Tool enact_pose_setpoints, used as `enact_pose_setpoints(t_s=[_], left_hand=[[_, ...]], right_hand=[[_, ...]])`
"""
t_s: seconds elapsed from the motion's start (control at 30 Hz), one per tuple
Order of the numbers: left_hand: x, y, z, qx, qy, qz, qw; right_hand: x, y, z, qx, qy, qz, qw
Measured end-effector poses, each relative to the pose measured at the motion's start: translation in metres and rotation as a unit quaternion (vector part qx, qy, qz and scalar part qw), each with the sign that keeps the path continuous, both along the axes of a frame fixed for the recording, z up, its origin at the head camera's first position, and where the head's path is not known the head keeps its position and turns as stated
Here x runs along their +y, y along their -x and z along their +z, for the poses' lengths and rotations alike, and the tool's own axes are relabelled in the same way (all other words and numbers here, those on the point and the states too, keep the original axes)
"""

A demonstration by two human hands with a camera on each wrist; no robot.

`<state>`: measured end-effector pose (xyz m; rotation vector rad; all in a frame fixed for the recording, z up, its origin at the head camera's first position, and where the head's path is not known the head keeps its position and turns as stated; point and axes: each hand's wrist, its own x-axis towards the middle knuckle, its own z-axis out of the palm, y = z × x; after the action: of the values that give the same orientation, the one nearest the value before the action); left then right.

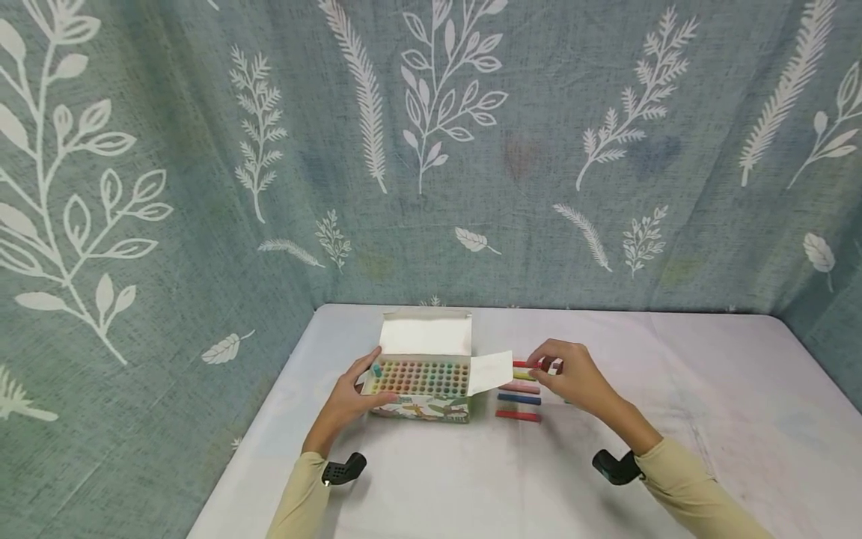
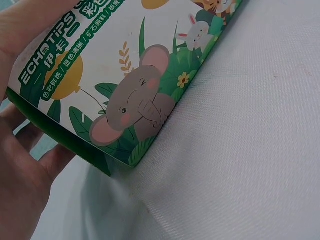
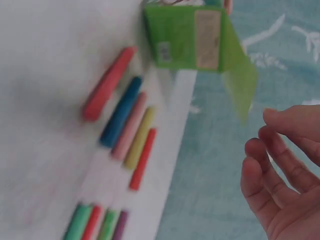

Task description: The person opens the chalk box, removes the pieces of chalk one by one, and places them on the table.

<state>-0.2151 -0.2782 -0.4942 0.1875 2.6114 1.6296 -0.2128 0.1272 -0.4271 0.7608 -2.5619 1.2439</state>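
Observation:
A patterned chalk box (image 1: 417, 409) stands on the table, its white lid (image 1: 426, 335) raised and its side flap (image 1: 490, 373) folded out to the right. Rows of colored chalk ends fill it, and a blue stick (image 1: 376, 370) pokes up at the left corner. My left hand (image 1: 353, 397) grips the box's left end, thumb along the printed front. Over the loose chalk hovers my right hand (image 1: 572, 374), fingers bent and nothing visible between them. Below it lie a red chalk (image 3: 109, 85), a blue chalk (image 3: 121, 112), a pink chalk (image 3: 129, 127), a yellow chalk (image 3: 140, 137) and a thinner-looking red chalk (image 3: 143, 160).
A second row, seen in the right wrist view, holds a green chalk (image 3: 77, 222), a red chalk (image 3: 92, 223), a lighter green chalk (image 3: 107, 225) and a purple chalk (image 3: 120, 225). White cloth (image 1: 431, 479) covers the table. Leaf-patterned curtains (image 1: 539, 247) hang behind and at the sides.

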Motion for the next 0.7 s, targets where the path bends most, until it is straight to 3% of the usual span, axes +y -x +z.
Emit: enact_pose_setpoints(t_s=[0.07,0.3,0.37,0.47,0.7], left_hand=[[0.001,-0.001,0.002,-0.004,-0.007,-0.001,1.0000],[0.012,-0.012,0.029,-0.021,-0.010,-0.013,0.9997],[0.013,-0.013,0.031,-0.025,-0.005,-0.013,0.9996],[0.011,-0.013,0.029,-0.022,-0.002,-0.011,0.9997],[0.002,-0.001,0.005,-0.006,-0.018,-0.005,0.9998]], right_hand=[[-0.010,0.003,0.004,0.001,0.006,0.015,0.9999],[-0.039,0.014,0.016,0.031,0.031,0.076,0.9962],[-0.048,0.017,0.019,0.040,0.032,0.089,0.9947],[-0.060,0.021,0.023,0.043,0.030,0.102,0.9934],[-0.087,0.029,0.029,0.027,0.018,0.124,0.9917]])
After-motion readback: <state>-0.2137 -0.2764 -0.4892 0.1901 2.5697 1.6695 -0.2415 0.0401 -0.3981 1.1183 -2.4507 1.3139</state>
